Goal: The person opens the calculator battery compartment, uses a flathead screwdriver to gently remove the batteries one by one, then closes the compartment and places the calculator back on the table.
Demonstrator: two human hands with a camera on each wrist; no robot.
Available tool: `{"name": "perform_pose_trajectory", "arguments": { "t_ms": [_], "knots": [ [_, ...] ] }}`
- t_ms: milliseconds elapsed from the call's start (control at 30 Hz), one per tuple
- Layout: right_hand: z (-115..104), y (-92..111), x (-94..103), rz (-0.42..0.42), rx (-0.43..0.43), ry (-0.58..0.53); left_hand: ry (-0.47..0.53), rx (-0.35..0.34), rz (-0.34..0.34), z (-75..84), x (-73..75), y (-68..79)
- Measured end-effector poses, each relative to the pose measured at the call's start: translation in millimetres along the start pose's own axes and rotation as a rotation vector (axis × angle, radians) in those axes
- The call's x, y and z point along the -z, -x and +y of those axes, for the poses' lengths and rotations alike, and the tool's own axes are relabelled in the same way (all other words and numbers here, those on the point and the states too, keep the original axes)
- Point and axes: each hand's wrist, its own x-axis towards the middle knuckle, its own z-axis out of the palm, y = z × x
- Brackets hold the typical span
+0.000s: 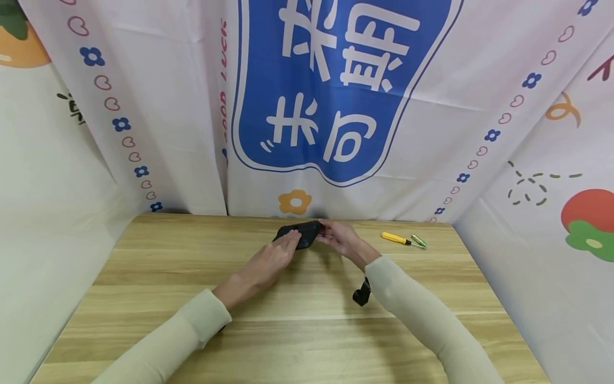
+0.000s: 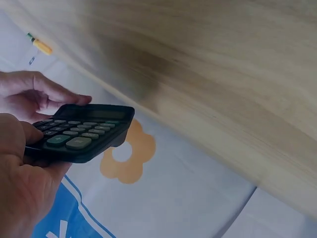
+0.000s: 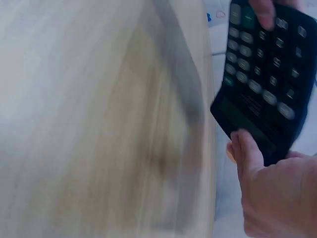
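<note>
A black calculator [image 1: 307,234] is held above the far part of the table between both hands. My left hand [image 1: 275,261] grips its keypad end; in the left wrist view a finger lies over the keys [image 2: 79,143], with the rest of the hand underneath. My right hand [image 1: 341,238] pinches the display end. The right wrist view shows the right fingers [image 3: 246,148] lying over the edge of the dark display [image 3: 242,119]. There the calculator's keys face the camera, slightly blurred.
On the wooden table [image 1: 307,341], a yellow-handled screwdriver [image 1: 395,238] lies to the right of the hands, beside a small green cylinder [image 1: 419,240]. A printed white cloth [image 1: 192,160] hangs along the table's back edge, and white printed cloths cover both sides.
</note>
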Motion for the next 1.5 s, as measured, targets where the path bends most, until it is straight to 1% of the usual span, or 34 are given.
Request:
{"name": "perform_pose_trajectory", "arguments": {
  "t_ms": [133,233,333,567,667,733,900,1000,1100,1233,1367,1433,1500],
  "knots": [
    [2.8,3.6,-6.6,-0.033,0.072,-0.037,0.031,0.028,0.072,-2.1,2.6,-4.3],
    [4.5,6.1,-9.5,-0.050,0.110,-0.058,0.073,0.061,0.105,-3.3,4.7,-6.6],
    [6.2,6.9,-9.8,-0.068,0.135,-0.069,0.131,0.106,0.116,-3.8,7.5,-7.3],
    [10.6,5.7,-6.5,-0.120,0.192,-0.054,0.335,0.235,0.131,-5.0,14.4,-8.4],
    [13.0,4.6,-5.5,-0.144,0.231,-0.057,0.391,0.279,0.133,-5.2,16.1,-9.3],
    [14.7,3.6,-5.0,-0.149,0.262,-0.063,0.424,0.303,0.142,-5.0,16.8,-9.8],
    [17.7,0.0,-2.7,-0.127,0.320,-0.048,0.502,0.360,0.173,-3.1,18.4,-12.0],
    [17.0,-1.8,-1.1,-0.111,0.344,-0.011,0.530,0.374,0.197,-2.7,18.6,-13.1],
    [14.7,-2.8,1.7,-0.084,0.371,0.059,0.566,0.378,0.227,-4.4,17.6,-13.6],
    [8.8,-2.6,5.4,-0.064,0.403,0.199,0.643,0.406,0.249,-8.6,17.2,-14.0],
    [2.7,-2.9,8.9,-0.056,0.445,0.342,0.711,0.468,0.213,-12.6,18.4,-13.9],
    [-0.2,-2.8,9.6,-0.045,0.471,0.410,0.748,0.516,0.169,-14.7,18.7,-13.6],
    [-3.0,-2.2,9.8,-0.041,0.497,0.474,0.796,0.580,0.118,-16.6,18.7,-12.7]
  ]
}}
